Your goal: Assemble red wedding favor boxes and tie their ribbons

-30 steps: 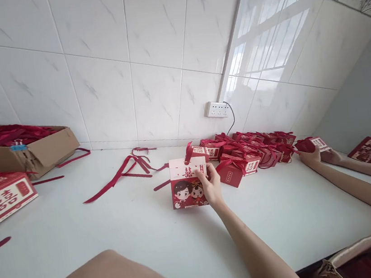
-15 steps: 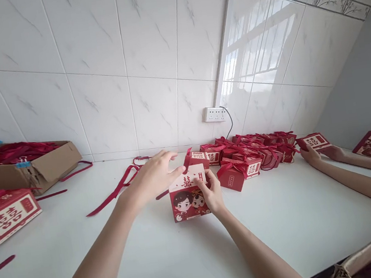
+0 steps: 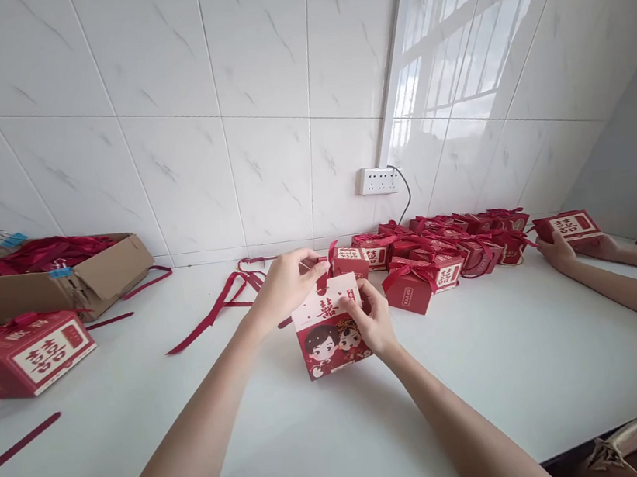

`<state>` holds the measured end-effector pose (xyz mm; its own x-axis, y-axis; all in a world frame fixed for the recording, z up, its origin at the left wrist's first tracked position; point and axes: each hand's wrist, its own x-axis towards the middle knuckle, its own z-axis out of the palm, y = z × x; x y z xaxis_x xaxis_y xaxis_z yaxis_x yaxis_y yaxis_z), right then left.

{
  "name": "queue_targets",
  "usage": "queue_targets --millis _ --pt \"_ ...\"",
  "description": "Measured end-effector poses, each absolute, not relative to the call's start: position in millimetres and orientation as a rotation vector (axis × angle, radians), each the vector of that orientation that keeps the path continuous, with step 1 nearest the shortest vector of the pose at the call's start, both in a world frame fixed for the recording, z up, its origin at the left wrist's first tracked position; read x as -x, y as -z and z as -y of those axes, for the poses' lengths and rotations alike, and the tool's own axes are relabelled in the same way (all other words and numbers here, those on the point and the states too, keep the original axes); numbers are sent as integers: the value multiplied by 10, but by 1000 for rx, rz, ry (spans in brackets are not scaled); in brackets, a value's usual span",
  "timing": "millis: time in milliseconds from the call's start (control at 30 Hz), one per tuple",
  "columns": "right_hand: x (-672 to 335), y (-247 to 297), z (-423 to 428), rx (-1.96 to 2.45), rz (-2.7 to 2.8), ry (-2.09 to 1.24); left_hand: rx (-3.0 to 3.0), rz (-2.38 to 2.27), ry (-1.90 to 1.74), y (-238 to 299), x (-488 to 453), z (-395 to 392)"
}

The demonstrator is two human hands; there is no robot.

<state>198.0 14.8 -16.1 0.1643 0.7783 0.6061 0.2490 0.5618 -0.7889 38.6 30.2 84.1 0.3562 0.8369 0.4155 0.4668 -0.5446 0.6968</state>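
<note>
My right hand [image 3: 376, 318] grips the right edge of a red and white gift box [image 3: 332, 338], with the thumb on its front. A cartoon couple and a double-happiness sign are printed on it, and it is tilted above the table. At the box's top edge my left hand [image 3: 289, 283] pinches a dark red ribbon [image 3: 320, 282]; the fingers partly hide it. Just behind the held box are finished-looking red boxes [image 3: 410, 289] with bows, grouped on the table.
An open cardboard box [image 3: 112, 277] of ribbons stands at the left, behind a ribboned red box [image 3: 34, 354]. Loose ribbons [image 3: 212, 319] lie on the white table [image 3: 250, 435]. At the right, another person's hands [image 3: 558, 250] hold a red box [image 3: 569, 227]. A socket strip [image 3: 378, 180] is on the wall.
My left hand's fingers have closed from a spread pose onto the ribbon at the box top. My right hand keeps its hold. The view has shifted slightly left.
</note>
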Motion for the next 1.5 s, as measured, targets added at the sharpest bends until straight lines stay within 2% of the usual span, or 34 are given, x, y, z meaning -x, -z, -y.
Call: queue_targets --millis 167,433,933,1100,1267,1500 --pt "-2007 147 -146 934 1318 -493 -2089 -1002 -1220 -841 -410 -318" --pt "-2013 141 -145 967 1293 -488 -2136 -1155 -849 -869 -344 -303" --pt "-2015 122 -134 978 1350 -378 -2220 -1148 -937 -852 -411 -284" --pt "-2031 145 -145 968 1378 -399 -2198 -1083 -750 -856 -308 -328" --pt "-2033 175 -177 994 1476 -455 -2301 -1223 -576 -802 -263 -378" --pt "-2037 128 -160 982 1505 -312 -2301 -1191 -428 -792 -353 -311"
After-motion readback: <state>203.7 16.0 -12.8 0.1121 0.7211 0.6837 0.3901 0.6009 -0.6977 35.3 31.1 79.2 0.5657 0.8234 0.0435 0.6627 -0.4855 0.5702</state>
